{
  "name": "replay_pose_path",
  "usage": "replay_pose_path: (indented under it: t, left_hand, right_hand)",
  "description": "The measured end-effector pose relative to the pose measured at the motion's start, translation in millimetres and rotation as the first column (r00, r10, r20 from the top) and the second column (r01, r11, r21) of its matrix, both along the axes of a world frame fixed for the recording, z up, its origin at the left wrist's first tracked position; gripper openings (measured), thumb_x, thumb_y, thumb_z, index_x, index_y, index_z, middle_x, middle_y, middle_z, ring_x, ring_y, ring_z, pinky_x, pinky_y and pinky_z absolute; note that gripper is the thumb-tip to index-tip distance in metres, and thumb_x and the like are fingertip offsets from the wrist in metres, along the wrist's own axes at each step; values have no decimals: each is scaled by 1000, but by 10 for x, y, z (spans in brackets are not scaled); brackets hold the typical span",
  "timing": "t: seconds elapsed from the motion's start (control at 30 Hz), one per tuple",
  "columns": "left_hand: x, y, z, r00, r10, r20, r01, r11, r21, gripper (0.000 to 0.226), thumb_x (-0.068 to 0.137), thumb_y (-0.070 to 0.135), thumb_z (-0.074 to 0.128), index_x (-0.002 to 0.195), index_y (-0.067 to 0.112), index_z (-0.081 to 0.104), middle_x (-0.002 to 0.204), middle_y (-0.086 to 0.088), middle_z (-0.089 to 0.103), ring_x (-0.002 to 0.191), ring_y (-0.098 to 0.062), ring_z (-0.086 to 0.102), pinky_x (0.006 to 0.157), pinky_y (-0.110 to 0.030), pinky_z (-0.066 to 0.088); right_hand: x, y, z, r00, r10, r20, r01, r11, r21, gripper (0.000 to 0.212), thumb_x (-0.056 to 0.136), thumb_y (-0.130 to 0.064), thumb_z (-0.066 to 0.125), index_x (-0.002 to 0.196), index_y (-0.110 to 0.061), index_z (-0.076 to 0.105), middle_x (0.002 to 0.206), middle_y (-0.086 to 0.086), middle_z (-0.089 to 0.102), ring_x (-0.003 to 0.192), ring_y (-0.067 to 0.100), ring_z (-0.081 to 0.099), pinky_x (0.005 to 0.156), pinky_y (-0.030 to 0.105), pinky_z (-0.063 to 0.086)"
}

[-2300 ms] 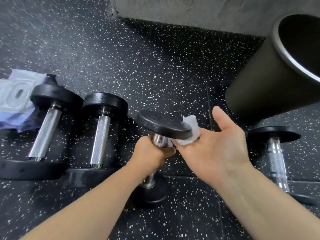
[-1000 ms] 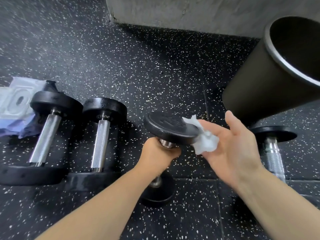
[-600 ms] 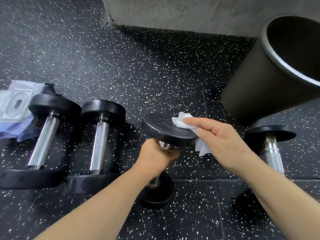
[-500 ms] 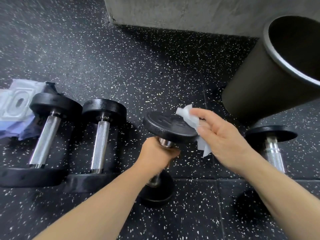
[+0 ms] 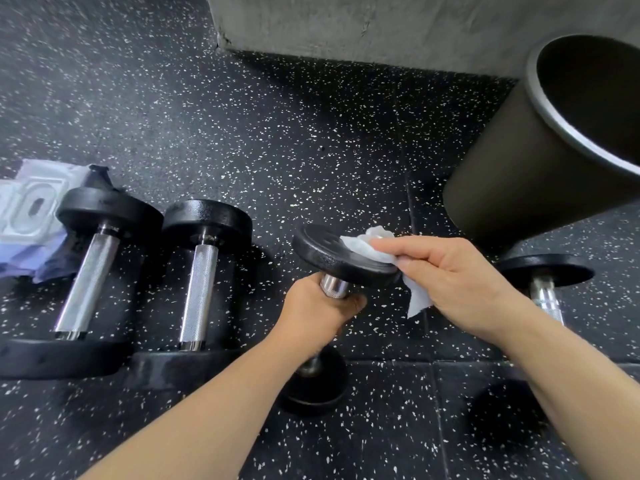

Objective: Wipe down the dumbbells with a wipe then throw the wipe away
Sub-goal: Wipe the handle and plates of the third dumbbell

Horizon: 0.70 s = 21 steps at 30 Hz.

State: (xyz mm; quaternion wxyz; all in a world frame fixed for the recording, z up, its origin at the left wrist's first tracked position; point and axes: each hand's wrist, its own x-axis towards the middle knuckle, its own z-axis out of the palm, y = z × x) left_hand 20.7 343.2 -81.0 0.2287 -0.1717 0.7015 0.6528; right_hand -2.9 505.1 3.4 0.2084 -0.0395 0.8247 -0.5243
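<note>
My left hand (image 5: 317,311) grips the chrome handle of a black dumbbell (image 5: 322,254), which stands tilted with its lower head on the floor. My right hand (image 5: 450,278) pinches a white wipe (image 5: 367,247) and holds it against the flat top of the dumbbell's upper head. A loose corner of the wipe hangs below my palm. Two more dumbbells (image 5: 201,271) lie side by side on the floor to the left. Another dumbbell (image 5: 543,275) lies to the right, partly behind my right forearm.
A tall black bin (image 5: 540,161) with a metal rim stands at the right, its mouth open. A pack of wipes (image 5: 31,209) lies at the far left behind the leftmost dumbbell. A grey concrete wall (image 5: 381,26) runs along the back of the speckled rubber floor.
My right hand turned palm down and brought the wipe from the rim of the upper head onto its flat top. My left hand kept its grip on the handle.
</note>
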Motion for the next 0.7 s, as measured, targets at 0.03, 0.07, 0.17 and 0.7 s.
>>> replay_pose_path:
  t: [0.03, 0.07, 0.17, 0.7]
  left_hand:
    - [-5, 0, 6, 1000, 0, -4, 0, 1000, -6, 28, 80, 14, 77, 70, 10, 51, 44, 3, 45, 37, -12, 36, 39, -20, 33]
    - [-9, -3, 9, 1000, -1, -7, 1, 1000, -13, 28, 80, 15, 77, 72, 9, 51, 45, 2, 45, 37, -12, 36, 39, -20, 33]
    - [-17, -5, 19, 1000, -12, -7, 12, 1000, -23, 29, 80, 16, 77, 73, 9, 49, 47, 0, 44, 36, -12, 35, 39, -19, 31]
    - [3, 1, 19, 985, -163, -61, 154, 979, -130, 30, 78, 2, 69, 60, 12, 46, 52, 1, 44, 48, -15, 39, 46, -23, 34]
  right_hand:
    - [2, -8, 6, 1000, 1, -4, -1, 1000, 1, 47, 96, 3, 48, 100, -40, 68, 119, -28, 61, 118, -11, 52, 109, 16, 35]
    - [4, -14, 11, 1000, -2, -14, 2, 1000, 1, 47, 96, 3, 48, 100, -39, 69, 117, -30, 60, 117, -12, 52, 108, 15, 35]
    - [-5, -13, -2, 999, -11, -31, 11, 1000, 4, 46, 95, 3, 49, 101, -37, 70, 114, -31, 62, 115, -12, 54, 107, 15, 36]
    - [-343, -112, -328, 739, -322, 591, 482, 866, -132, 26, 89, 6, 48, 102, 3, 70, 100, 16, 70, 80, 22, 66, 64, 30, 54]
